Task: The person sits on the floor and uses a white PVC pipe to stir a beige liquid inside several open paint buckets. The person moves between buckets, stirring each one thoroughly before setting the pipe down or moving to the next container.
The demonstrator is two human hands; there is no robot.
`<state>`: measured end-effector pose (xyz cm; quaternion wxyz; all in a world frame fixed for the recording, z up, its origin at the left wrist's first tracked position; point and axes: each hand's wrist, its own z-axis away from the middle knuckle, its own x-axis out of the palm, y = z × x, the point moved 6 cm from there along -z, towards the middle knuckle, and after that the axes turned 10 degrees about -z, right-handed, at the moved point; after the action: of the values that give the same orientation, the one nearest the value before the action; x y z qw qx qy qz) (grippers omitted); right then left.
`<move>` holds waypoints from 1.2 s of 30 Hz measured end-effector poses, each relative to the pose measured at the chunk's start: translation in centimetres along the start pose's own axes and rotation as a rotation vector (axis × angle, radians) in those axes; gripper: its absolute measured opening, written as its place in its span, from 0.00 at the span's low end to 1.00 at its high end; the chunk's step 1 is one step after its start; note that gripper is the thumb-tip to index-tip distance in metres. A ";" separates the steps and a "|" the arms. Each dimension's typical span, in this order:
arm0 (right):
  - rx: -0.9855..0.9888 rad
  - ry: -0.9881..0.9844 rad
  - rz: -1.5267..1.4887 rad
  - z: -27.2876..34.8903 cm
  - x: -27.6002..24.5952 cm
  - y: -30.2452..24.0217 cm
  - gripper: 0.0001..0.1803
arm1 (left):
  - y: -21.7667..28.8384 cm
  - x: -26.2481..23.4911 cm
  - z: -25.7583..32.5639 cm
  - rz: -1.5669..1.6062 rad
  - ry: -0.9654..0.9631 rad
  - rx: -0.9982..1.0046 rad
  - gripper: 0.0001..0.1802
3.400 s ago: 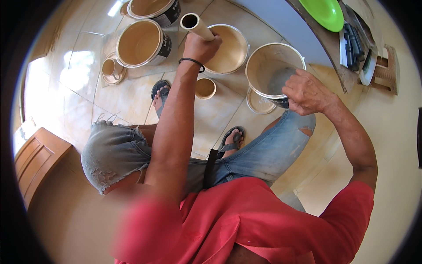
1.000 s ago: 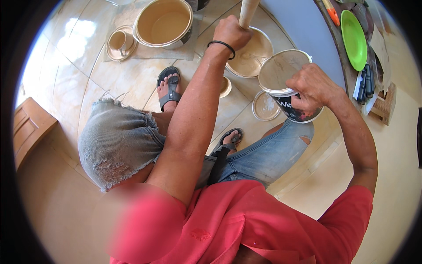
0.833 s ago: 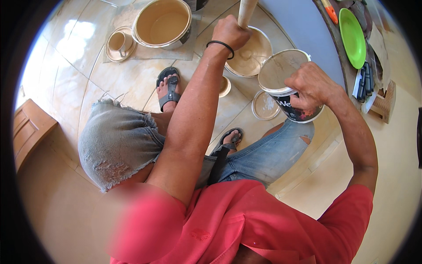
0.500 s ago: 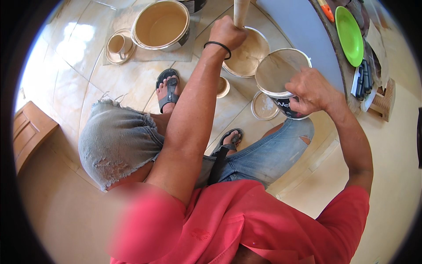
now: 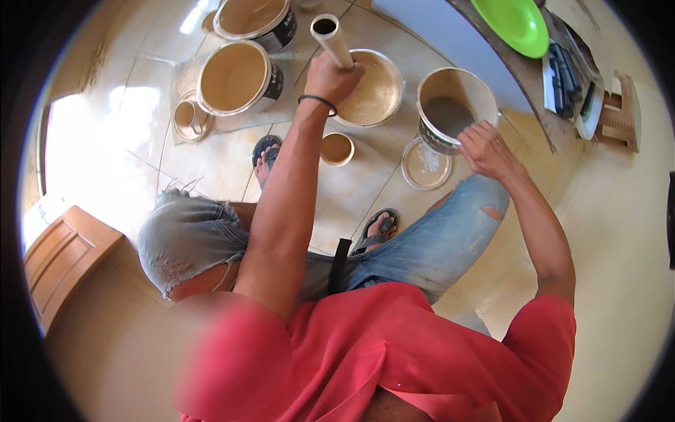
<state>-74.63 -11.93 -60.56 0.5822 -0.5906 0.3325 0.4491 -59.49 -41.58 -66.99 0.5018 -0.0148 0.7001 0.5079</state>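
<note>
My left hand [image 5: 333,77] is closed around a pale hollow tube [image 5: 339,50], whose round open end points up. The tube's lower part is hidden by my hand. Just right of that hand is a tan-stained bucket [image 5: 389,98] with a smooth wet-looking inside. My right hand [image 5: 486,149] grips the near rim of a second bucket [image 5: 432,131], dark-labelled on the outside, with greyish stuff at its bottom. Under that bucket's near side lies a round pale lid [image 5: 422,176] with white smears. A small tan-filled container [image 5: 337,149] stands below my left hand.
Two more buckets [image 5: 232,79] [image 5: 247,15] stand at the far left, beside a cup [image 5: 185,114] on a saucer. At the right, a board's edge [image 5: 536,111] carries a green plate [image 5: 517,28] and black-handled tools [image 5: 560,77]. A wooden panel [image 5: 70,260] lies at the left.
The view has shifted, bringing more of the far buckets and the tube's open end into sight. The right-hand bucket has turned, showing its grey contents. Both hands keep their hold.
</note>
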 end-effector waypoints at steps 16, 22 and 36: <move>0.209 0.321 0.170 4.0 5.9 4.9 0.21 | 6.9 5.7 4.8 -0.211 -0.247 0.229 0.12; 0.300 0.609 -0.530 -4.4 2.2 -0.7 0.38 | 8.9 6.8 5.2 -0.370 -0.247 0.033 0.16; 0.171 0.477 -0.419 -12.3 1.5 -4.2 0.18 | 5.5 2.2 5.5 0.213 -0.722 0.195 0.24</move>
<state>-68.44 -23.43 -61.31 0.6151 -0.6838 0.3671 0.1391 -59.73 -33.90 -64.62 0.6595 0.2855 0.5210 0.4606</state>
